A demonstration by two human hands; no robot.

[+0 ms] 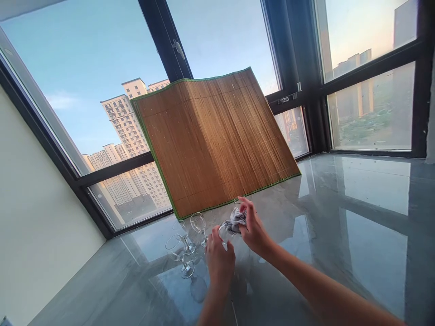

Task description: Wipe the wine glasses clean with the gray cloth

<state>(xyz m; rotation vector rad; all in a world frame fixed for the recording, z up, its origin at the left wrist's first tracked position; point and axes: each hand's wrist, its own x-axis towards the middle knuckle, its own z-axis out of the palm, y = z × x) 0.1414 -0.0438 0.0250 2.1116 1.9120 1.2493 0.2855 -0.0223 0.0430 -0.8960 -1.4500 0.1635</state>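
My left hand (220, 253) is closed around a clear wine glass (222, 232), which lies tilted toward my right hand; its stem is hidden by my fingers. My right hand (252, 228) grips a grey-and-white cloth (237, 220) at the mouth of that glass. How far the cloth reaches inside is hard to make out. Left of my left hand stand several stemmed glasses, among them a near one (187, 269) and a farther one (197, 222). Behind my right fingers shows part of another clear rim (239, 199).
The glasses stand on a glossy grey stone-like surface (340, 271) that mirrors the windows. A brown slatted mat (217, 145) with green edging leans against the dark window frame (288, 54) behind them. A pale wall (37, 217) rises at the left.
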